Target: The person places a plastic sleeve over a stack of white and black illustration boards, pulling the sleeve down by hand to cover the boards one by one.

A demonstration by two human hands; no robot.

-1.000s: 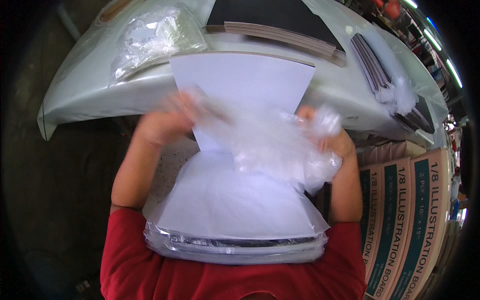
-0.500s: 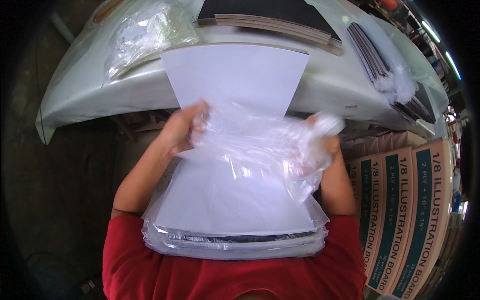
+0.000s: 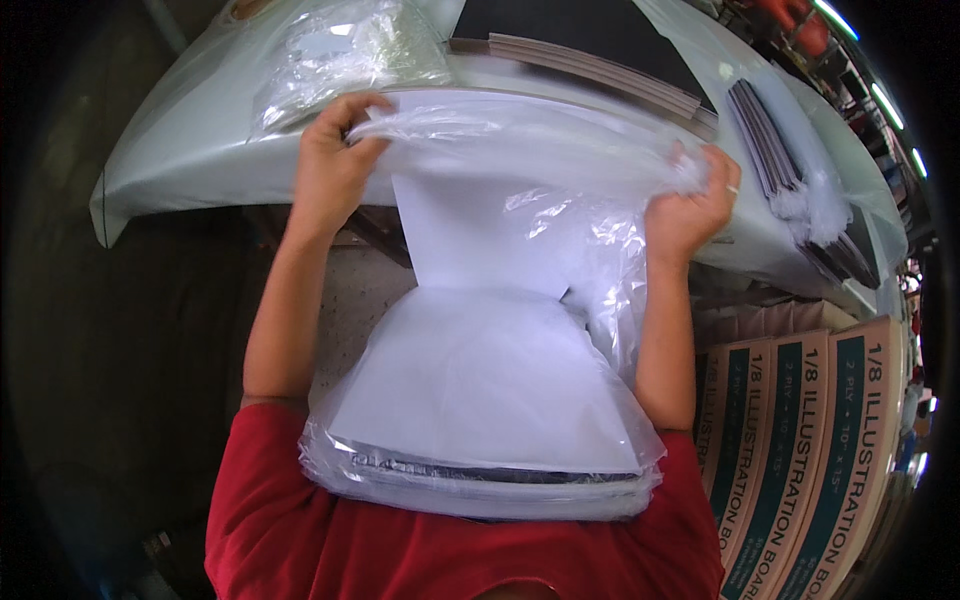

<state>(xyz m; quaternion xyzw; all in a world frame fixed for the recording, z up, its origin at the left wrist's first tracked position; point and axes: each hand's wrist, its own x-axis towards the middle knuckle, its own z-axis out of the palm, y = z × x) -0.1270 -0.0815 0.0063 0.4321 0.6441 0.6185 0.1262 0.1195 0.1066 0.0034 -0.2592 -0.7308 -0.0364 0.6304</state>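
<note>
A stack of white boards (image 3: 480,390) rests on its lower edge against my red-shirted chest and leans toward the table. A clear plastic bag (image 3: 540,160) is stretched over the stack's top edge. My left hand (image 3: 330,165) grips the bag's mouth at the upper left. At the upper right, my right hand (image 3: 690,205) is closed on a bunched part of the same bag. The bag's lower end wraps the bottom of the stack (image 3: 480,480).
A table covered in pale plastic sheeting (image 3: 190,160) stands ahead. On it lie a crumpled clear bag (image 3: 340,50), a stack of dark boards (image 3: 590,40) and bagged dark boards (image 3: 790,170). Cardboard boxes (image 3: 800,450) stand at my right.
Both hands have risen and spread apart, pulling the plastic bag up along the white boards to their top edge. The bag was bunched at mid-stack before.
</note>
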